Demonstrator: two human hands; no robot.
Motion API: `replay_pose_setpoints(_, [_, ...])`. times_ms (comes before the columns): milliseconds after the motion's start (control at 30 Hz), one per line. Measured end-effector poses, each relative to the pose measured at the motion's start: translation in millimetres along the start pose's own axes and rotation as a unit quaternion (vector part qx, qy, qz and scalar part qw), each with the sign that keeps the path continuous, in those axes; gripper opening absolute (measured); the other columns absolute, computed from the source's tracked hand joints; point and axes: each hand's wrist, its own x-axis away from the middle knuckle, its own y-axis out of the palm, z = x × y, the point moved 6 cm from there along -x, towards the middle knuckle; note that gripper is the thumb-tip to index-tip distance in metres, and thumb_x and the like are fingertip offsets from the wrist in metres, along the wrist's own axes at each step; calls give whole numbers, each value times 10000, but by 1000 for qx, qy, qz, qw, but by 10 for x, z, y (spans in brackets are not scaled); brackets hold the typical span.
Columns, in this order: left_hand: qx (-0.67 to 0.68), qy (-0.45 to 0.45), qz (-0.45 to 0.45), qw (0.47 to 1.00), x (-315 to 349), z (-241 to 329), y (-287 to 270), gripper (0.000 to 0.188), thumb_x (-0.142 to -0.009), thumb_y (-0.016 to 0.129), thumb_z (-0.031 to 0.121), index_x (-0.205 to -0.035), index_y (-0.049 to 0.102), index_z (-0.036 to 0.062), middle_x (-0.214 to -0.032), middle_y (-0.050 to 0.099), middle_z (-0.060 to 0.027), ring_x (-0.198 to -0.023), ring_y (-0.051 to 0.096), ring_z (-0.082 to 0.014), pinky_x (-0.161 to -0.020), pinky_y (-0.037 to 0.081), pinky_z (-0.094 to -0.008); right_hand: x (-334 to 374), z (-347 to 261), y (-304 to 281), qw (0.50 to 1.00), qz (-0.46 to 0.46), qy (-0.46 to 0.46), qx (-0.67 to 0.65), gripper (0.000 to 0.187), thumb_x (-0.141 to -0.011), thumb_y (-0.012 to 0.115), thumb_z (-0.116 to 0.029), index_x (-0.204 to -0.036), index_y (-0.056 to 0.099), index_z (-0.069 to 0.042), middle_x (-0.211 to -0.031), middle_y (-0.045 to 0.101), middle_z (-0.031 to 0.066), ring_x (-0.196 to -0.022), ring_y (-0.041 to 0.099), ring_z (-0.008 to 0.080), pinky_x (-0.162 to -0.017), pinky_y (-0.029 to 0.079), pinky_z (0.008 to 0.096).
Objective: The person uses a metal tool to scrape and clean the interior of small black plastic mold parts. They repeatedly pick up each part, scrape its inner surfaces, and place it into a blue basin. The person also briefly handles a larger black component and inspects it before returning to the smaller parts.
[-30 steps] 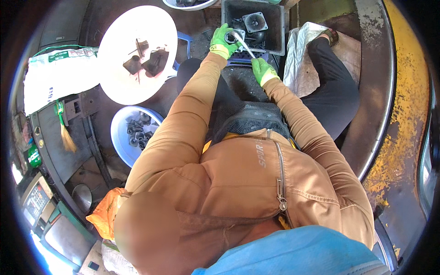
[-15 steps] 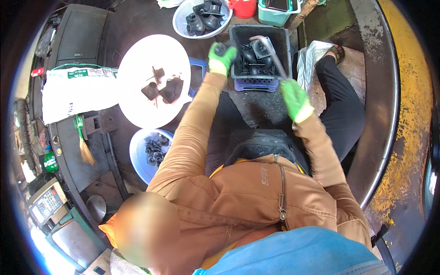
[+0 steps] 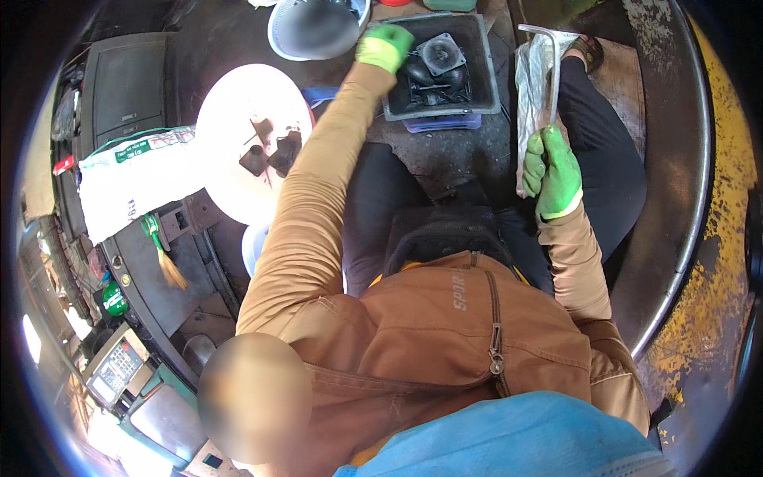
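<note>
My left hand (image 3: 385, 46), in a green glove, is over the left rim of a black bin (image 3: 494, 99), close to a white basket (image 3: 274, 36). Its fingertips are turned from sight, and whether it holds anything is hidden. Dark rounded parts fill the bin, and a square-flanged black part (image 3: 442, 54) lies on top. To the bin's right, my right hand (image 3: 554, 171), also gloved in green, is closed round a bent metal rod (image 3: 554, 79). The rod stands up from the fist, its hooked end pointing left.
A white round surface (image 3: 230, 103) at left carries several dark pieces (image 3: 284, 151). Below it, a pale basin (image 3: 253, 242) is mostly behind my left arm. A white sack (image 3: 135, 183) lies further left, a silvery sheet (image 3: 528, 111) near my right leg. A purple crate (image 3: 445, 124) supports the bin.
The rod has lifted out of the bin and swung right, upright in my right hand. My left hand has moved up toward the basket; the black part it held no longer shows.
</note>
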Motion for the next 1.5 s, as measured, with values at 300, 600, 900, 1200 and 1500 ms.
replay_pose_setpoints(300, [113, -273, -197, 935, -351, 1143, 763, 283, -851, 600, 239, -1070, 647, 67, -1108, 649, -131, -994, 655, -301, -791, 533, -420, 3, 86, 23, 999, -29, 26, -13, 295, -944, 475, -346, -741, 537, -140, -525, 398, -58, -395, 304, 67, -369, 215, 220])
replay_pose_setpoints(600, [104, -223, -289, 925, -258, 1015, 939, 243, -849, 571, 99, -1071, 660, 53, -1115, 655, -144, -1009, 646, -324, -796, 534, -415, -73, 145, 110, 998, -41, 42, -17, 292, -966, 455, -313, -748, 519, -131, -521, 374, -63, -393, 295, 53, -366, 212, 209])
replay_pose_setpoints(900, [207, -340, -267, 878, 33, 587, 831, 262, -834, 559, 206, -1004, 703, 69, -1086, 656, -177, -1033, 629, -334, -852, 509, -418, -123, 200, 119, 999, -20, 46, 10, 312, -960, 447, -373, -758, 524, -148, -520, 404, -49, -386, 309, 61, -364, 220, 210])
replay_pose_setpoints(1200, [336, -440, -117, 824, -92, 191, 1607, 475, -771, 692, 309, -1154, 624, 35, -1126, 631, -215, -1097, 582, -355, -951, 447, -419, -148, 224, 158, 995, -5, 96, -12, 343, -976, 416, -431, -783, 507, -162, -526, 366, -56, -393, 283, 79, -381, 226, 231])
replay_pose_setpoints(1500, [708, -499, -63, 496, -16, 324, 879, 376, -777, 713, 157, -1128, 641, 41, -992, 648, -63, -778, 593, -178, -685, 509, -303, -132, 125, 151, 994, -30, 92, -59, 331, -964, 429, -404, -762, 517, -157, -504, 370, -54, -383, 290, 71, -374, 211, 226])
